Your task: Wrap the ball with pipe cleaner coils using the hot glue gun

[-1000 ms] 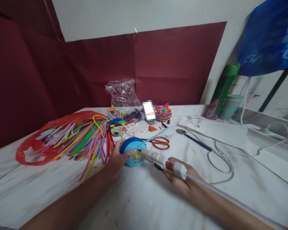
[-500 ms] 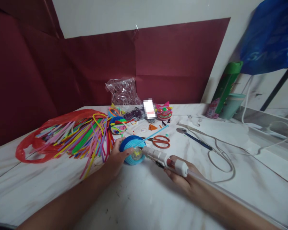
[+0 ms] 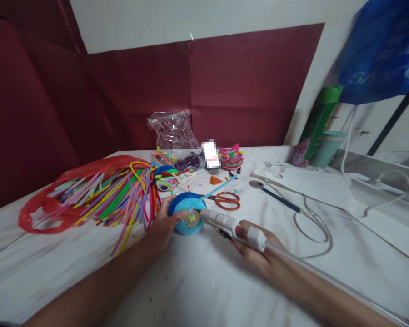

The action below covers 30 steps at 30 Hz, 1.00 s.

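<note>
My left hand (image 3: pixel 166 222) grips the left side of a round ball (image 3: pixel 184 201) wrapped in dark and light blue pipe cleaners. A bare, clear patch with something yellow inside shows on the side facing me. From the ball a loose light blue pipe cleaner end (image 3: pixel 221 188) sticks out to the upper right. My right hand (image 3: pixel 259 247) is closed around a white glue gun (image 3: pixel 221 222), a long clear glue stick trailing from its back. The nozzle points left and meets the ball at the edge of the clear patch; whether it touches cannot be made out.
Orange-handled scissors (image 3: pixel 226 200) lie just behind the ball. To the left, a red plastic bag (image 3: pixel 29 218) spills many coloured pipe cleaners (image 3: pixel 112 200). Decorated balls (image 3: pixel 231 159) and a clear bag (image 3: pixel 172 129) stand at the back. A dark-handled tool (image 3: pixel 279 200) and cable (image 3: pixel 327 236) lie right.
The whole view has shifted slightly, so everything sits a little further left. Both hands keep their hold on the ball and the glue gun, with barely any movement between them.
</note>
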Available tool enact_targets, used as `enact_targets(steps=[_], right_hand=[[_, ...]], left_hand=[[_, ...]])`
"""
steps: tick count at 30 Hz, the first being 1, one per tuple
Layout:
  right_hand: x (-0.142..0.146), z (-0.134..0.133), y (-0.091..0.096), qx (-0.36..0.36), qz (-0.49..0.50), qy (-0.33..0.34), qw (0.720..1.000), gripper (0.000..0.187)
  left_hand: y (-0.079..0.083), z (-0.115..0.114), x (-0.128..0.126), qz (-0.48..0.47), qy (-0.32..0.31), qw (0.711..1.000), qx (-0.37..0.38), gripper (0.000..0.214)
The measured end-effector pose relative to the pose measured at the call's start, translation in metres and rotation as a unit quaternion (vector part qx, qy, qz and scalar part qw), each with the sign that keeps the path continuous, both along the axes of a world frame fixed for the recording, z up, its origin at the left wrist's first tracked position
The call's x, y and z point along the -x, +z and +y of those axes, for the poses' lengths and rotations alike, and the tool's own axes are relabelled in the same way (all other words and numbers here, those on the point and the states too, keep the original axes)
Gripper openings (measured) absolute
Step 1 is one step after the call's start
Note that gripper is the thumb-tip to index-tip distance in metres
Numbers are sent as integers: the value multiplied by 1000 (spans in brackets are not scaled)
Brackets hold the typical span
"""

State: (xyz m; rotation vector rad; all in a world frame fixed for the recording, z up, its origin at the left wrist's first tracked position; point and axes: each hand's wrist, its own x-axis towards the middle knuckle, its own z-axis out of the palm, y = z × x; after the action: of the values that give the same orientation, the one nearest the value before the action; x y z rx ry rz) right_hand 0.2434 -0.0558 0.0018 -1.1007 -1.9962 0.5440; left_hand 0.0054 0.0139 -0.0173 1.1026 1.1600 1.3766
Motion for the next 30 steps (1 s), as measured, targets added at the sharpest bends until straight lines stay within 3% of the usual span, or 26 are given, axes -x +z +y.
enact_targets(steps=[3,17,30], right_hand=[[0,1,-1,-3,1,0,1000,15],[0,1,0,8,0,2,1000,15],[0,1,1,-6,1,3,1000,14]], left_hand=[[-1,0,0,12,-24,1000,12,65],[7,0,1,-67,-13,998,1,67],[9,-2,-1,-78,-12,996,28,72]])
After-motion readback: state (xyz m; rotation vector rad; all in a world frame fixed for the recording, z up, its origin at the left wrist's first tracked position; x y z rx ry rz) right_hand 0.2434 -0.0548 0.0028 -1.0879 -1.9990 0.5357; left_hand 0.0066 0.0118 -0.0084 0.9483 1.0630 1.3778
